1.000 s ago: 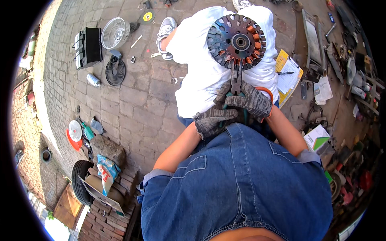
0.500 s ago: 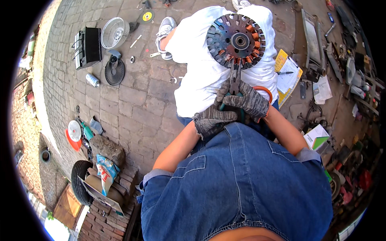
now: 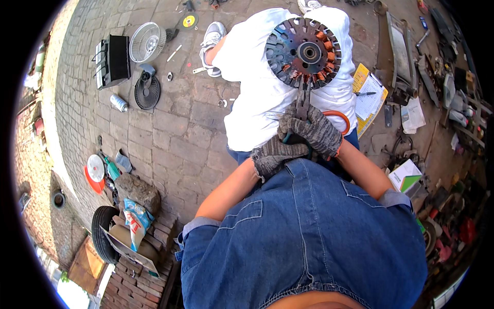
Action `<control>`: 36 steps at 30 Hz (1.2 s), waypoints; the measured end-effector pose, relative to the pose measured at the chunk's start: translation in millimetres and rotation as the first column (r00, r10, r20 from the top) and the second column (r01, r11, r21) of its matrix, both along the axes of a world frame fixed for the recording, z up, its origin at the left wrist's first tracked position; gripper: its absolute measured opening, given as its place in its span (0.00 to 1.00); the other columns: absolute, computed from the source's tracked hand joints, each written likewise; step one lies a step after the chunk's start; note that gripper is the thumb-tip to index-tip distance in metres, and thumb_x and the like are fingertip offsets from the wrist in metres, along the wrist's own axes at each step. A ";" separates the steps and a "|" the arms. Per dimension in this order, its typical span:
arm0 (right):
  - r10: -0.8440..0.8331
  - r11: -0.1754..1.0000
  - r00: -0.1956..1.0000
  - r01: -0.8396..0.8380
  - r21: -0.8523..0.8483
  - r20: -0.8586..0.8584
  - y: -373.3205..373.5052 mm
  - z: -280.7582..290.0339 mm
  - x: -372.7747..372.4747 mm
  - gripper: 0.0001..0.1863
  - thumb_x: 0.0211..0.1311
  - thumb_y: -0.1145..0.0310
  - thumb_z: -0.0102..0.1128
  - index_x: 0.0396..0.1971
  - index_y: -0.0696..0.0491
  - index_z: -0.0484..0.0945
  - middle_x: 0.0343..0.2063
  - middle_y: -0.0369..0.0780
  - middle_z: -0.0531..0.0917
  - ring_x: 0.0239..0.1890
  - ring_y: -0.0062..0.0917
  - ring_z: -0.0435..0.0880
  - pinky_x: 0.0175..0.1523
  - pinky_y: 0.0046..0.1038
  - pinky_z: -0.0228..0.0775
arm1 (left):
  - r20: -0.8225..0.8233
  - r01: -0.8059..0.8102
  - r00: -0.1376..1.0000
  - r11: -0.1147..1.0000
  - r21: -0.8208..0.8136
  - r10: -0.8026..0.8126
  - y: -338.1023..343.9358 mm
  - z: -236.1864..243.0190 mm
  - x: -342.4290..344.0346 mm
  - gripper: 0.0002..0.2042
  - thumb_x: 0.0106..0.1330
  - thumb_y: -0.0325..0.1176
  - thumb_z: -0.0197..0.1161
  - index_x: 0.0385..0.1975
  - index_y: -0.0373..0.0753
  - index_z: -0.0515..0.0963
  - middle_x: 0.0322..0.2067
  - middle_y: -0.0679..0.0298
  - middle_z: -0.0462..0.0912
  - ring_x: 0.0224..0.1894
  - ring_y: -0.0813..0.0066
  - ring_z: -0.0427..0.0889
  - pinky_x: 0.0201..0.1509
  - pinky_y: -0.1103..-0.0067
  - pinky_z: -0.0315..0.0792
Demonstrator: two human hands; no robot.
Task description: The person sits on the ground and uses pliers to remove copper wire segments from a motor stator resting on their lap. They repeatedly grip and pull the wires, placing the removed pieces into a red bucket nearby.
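I have the fingers of my right hand (image 3: pixel 315 135), in a grey knitted glove, closed around the green handles of a pair of pliers (image 3: pixel 303 103), which point away from me. My left hand (image 3: pixel 278 155), gloved the same way, lies just to the left and nearer, its fingers folded inward beside the lower handles; my gloves hide the contact, so I cannot tell whether they grip. The narrow plier jaws meet the near rim of a round slotted motor core (image 3: pixel 303 53), which sits at the far end of my lap, above the white cloth (image 3: pixel 252 103) covering my legs. Orange copper windings fill some of its slots on the right, while much of the left side is dark, and a ring-shaped bearing (image 3: pixel 310 52) shows in its middle. An orange loop (image 3: pixel 342 116) curves out just right of my right hand. To the right of the cloth lie a yellow sheet (image 3: pixel 363 123) and white paper with a black pen (image 3: pixel 366 93) on it. Left of my grey shoe (image 3: pixel 213 37), on the paved ground (image 3: pixel 177 121), are a white fan guard (image 3: pixel 147 42), a black box (image 3: pixel 118 59) and, nearer, a dark fan blade (image 3: pixel 148 91). Near left, a black tyre (image 3: pixel 103 234) stands beside a blue-and-white bag (image 3: pixel 137 219).
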State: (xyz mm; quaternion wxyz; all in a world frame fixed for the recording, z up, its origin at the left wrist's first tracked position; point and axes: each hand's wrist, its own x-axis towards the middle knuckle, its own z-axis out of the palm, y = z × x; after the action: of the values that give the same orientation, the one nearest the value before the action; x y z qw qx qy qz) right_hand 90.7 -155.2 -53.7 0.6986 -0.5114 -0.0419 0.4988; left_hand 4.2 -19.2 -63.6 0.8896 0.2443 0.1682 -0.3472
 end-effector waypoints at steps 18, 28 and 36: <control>0.086 0.996 0.994 -0.088 0.026 0.072 -4.8 7.8 9.2 0.10 0.61 0.68 0.59 0.37 0.57 0.74 0.31 0.38 0.80 0.37 0.23 0.79 0.45 0.25 0.72 | 0.108 -0.039 0.994 0.964 0.264 0.011 -4.9 9.2 -0.4 0.22 0.60 0.30 0.66 0.55 0.39 0.70 0.48 0.62 0.78 0.52 0.72 0.75 0.57 0.76 0.70; 0.249 0.924 0.957 -0.188 -0.332 0.150 -20.7 30.7 -2.7 0.17 0.53 0.72 0.65 0.44 0.55 0.75 0.39 0.37 0.82 0.44 0.22 0.79 0.51 0.25 0.72 | 0.162 0.102 0.970 0.911 0.399 -0.179 -8.2 0.1 -15.1 0.23 0.62 0.28 0.64 0.57 0.38 0.67 0.52 0.61 0.75 0.54 0.72 0.74 0.60 0.77 0.69; 0.122 0.990 0.988 -0.128 -0.057 -0.090 -34.4 30.4 8.7 0.18 0.54 0.67 0.65 0.45 0.55 0.74 0.41 0.39 0.81 0.45 0.22 0.79 0.53 0.26 0.70 | 0.063 0.196 0.973 0.937 0.290 -0.223 -25.0 11.2 -3.3 0.20 0.64 0.31 0.62 0.55 0.38 0.70 0.50 0.63 0.77 0.53 0.74 0.74 0.59 0.77 0.69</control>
State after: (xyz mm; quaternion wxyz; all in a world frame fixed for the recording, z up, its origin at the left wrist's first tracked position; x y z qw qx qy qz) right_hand 99.5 -189.5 -23.3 0.6507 -0.5073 -0.0280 0.5643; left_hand 1.0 -44.2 -52.4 0.8107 0.4014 0.1465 -0.4003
